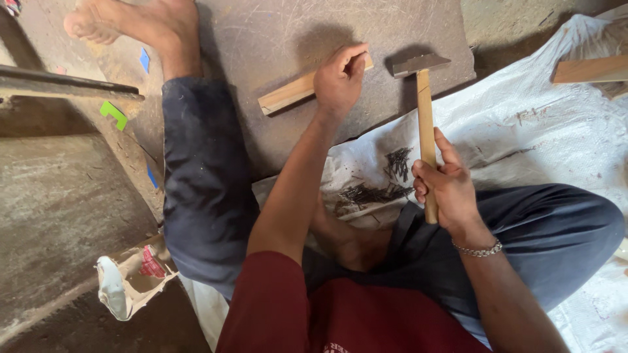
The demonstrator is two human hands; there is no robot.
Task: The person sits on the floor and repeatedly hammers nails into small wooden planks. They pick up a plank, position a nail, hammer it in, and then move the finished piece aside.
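- At seven o'clock, a torn cardboard package [134, 278] lies open on the floor, with a red-patterned scrap and a white wrapper inside.
- Small green [112, 114] and blue paper bits [144, 59] lie at ten o'clock.
- My left hand [339, 80] reaches forward to twelve o'clock, fingers [355, 59] pinched together on top of a wooden strip [288, 95] lying on a dark stone slab [261, 39].
- My right hand [448, 189], at three o'clock, is clamped on the wooden handle of a hammer [425, 104], head raised just beside the strip.
- A loose pile of dark nails [379, 183] sits on a white woven sack [543, 124] between my knees.
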